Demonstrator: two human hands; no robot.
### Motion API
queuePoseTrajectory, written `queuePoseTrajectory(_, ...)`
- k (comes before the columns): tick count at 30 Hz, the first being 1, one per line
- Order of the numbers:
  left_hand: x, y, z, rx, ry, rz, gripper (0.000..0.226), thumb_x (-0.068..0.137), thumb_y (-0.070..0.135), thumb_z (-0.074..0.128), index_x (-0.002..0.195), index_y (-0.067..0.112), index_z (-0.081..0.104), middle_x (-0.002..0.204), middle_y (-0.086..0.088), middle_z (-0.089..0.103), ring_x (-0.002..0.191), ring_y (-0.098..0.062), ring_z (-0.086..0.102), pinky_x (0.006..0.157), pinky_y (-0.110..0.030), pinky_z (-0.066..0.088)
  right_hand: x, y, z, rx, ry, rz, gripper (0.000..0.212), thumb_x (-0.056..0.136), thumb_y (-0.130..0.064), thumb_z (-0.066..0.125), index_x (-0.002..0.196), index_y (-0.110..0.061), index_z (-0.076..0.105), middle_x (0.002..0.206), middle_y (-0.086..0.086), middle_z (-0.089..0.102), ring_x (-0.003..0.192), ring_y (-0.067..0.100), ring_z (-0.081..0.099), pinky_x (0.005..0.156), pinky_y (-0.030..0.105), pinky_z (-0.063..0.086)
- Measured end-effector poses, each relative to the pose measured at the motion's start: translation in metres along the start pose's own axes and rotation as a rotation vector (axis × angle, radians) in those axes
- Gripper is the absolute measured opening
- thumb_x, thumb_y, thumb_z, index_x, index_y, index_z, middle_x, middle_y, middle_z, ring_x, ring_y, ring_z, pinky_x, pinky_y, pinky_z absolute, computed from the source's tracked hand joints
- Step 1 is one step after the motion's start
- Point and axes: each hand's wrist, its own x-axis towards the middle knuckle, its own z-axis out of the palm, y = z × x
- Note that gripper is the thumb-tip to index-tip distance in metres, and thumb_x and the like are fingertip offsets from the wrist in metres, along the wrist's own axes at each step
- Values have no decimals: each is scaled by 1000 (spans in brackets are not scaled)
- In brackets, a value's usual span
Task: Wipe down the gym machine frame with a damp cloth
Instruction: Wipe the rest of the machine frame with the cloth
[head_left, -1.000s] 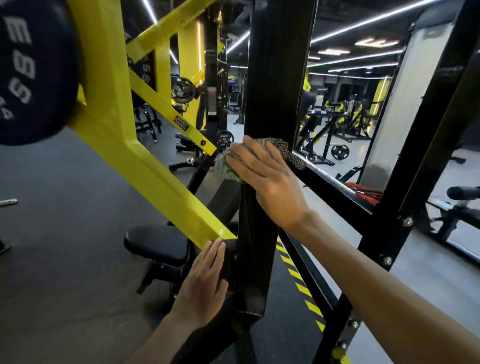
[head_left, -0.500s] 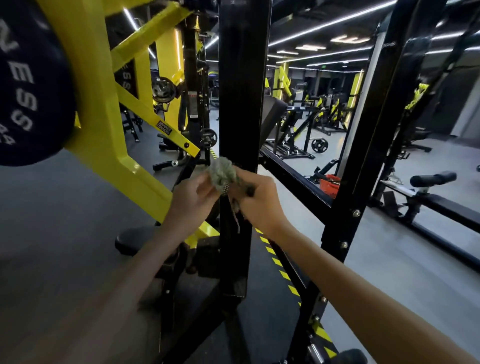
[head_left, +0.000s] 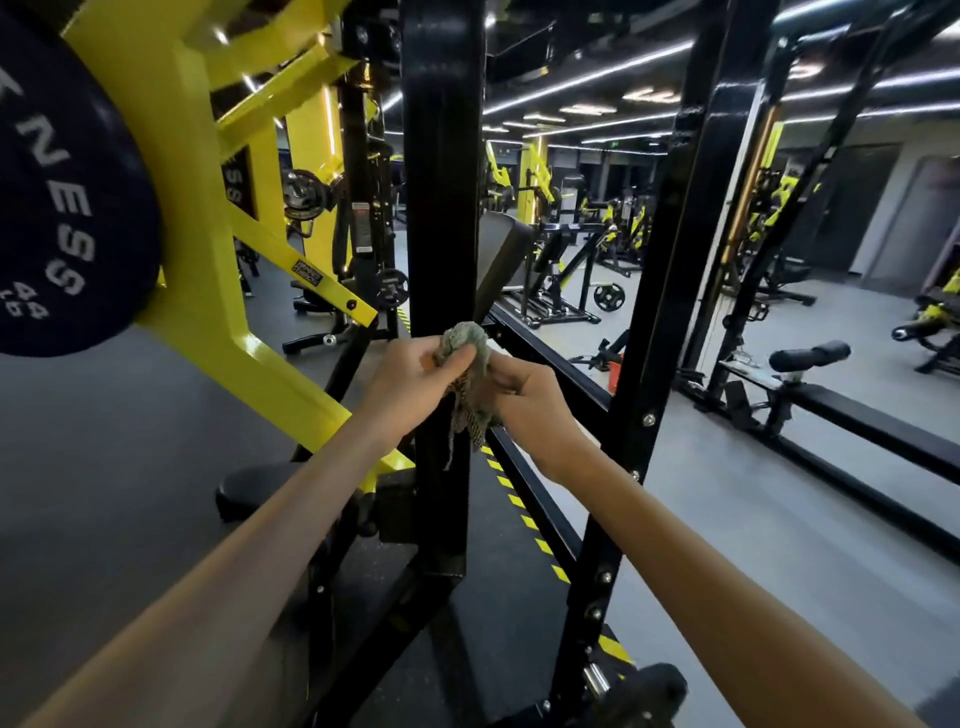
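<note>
A grey-green cloth (head_left: 470, 353) is bunched between both my hands, in front of the machine's black upright post (head_left: 441, 208). My left hand (head_left: 415, 379) grips the top of the bundle with thumb and curled fingers. My right hand (head_left: 530, 410) holds the lower part, where a frayed patterned corner hangs down. The cloth is off the post, held just in front of it. A yellow lever arm (head_left: 208, 291) of the frame slopes down on the left.
A large black weight plate (head_left: 57, 208) hangs at upper left. A second black upright (head_left: 670, 291) and slanted rail (head_left: 550, 358) stand to the right. A black seat pad (head_left: 254, 488) sits low behind the post. Yellow-black hazard tape (head_left: 524, 519) marks the floor. More machines fill the background.
A second ago my right hand pressed the cloth flat on the post while my left rested low on the frame. Both hands now hold the bunched cloth off the post.
</note>
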Motion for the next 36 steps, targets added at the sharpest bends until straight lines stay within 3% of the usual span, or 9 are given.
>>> queuePoseTrajectory(3, -2, 6, -1, 31, -108, -15, 11, 95, 39, 63, 94, 33, 73, 96, -1, 76, 98, -20, 70, 94, -49, 54, -16, -5, -15, 28, 50, 28, 41, 92, 16, 51, 127, -3, 63, 117, 12, 70, 100, 8, 69, 89, 29, 56)
queuePoseTrajectory(6, -5, 8, 3, 30, -230, -19, 17, 98, 24, 59, 109, 26, 71, 98, 4, 75, 96, -9, 69, 84, -28, 58, -31, -3, -27, 32, 129, 67, 36, 90, 17, 54, 118, -1, 68, 113, 15, 71, 98, 12, 70, 87, 32, 58)
queuePoseTrajectory(8, -9, 11, 7, -3, -289, -33, 20, 99, 18, 57, 114, 23, 69, 101, 6, 74, 96, -3, 67, 73, -16, 54, -43, -6, -34, 46, 182, 79, 29, 87, 15, 61, 109, -1, 71, 106, 17, 73, 86, 7, 71, 78, 24, 59)
queuePoseTrajectory(13, -9, 21, 19, -109, -415, -9, 24, 99, 9, 53, 100, 28, 68, 90, 11, 76, 88, 1, 70, 68, -14, 54, -63, -16, -57, 162, 189, 125, 16, 82, 7, 70, 92, -5, 72, 78, 1, 76, 69, 8, 71, 64, 18, 56)
queuePoseTrajectory(23, -3, 43, 48, -89, -553, 119, 28, 96, 3, 57, 107, 27, 66, 85, 22, 74, 89, 4, 70, 74, -10, 52, -94, -34, -113, 259, 310, 237, 15, 88, 5, 62, 92, -5, 72, 81, 7, 74, 71, 13, 70, 63, 21, 56)
queuePoseTrajectory(28, 3, 64, 86, -132, -600, 123, 28, 99, 8, 56, 120, 27, 64, 103, 3, 76, 100, -10, 71, 87, -26, 57, -105, -37, -155, 206, 378, 194, 12, 92, 1, 60, 94, -5, 71, 79, 3, 71, 72, 13, 65, 60, 23, 52)
queuePoseTrajectory(30, 2, 72, 109, -177, -628, 99, 28, 100, 9, 57, 120, 28, 58, 103, -3, 76, 97, -20, 72, 84, -31, 59, -111, -34, -175, 171, 405, 172, 14, 95, 0, 58, 89, -6, 69, 75, -2, 66, 74, 16, 58, 61, 26, 45)
queuePoseTrajectory(33, 2, 87, 151, -148, -659, 117, 26, 95, 8, 63, 111, 27, 59, 105, -5, 74, 96, -26, 71, 83, -37, 60, -116, -28, -208, 79, 437, 145, 24, 96, 5, 53, 82, -10, 66, 78, 3, 64, 80, 24, 54, 69, 33, 41)
queuePoseTrajectory(36, 7, 107, 201, -37, -600, 201, 21, 89, 16, 73, 97, 35, 68, 104, 3, 73, 96, -17, 71, 86, -37, 59, -118, -29, -244, 47, 410, 123, 21, 95, 9, 51, 88, -4, 65, 84, 17, 64, 78, 30, 58, 67, 40, 48)
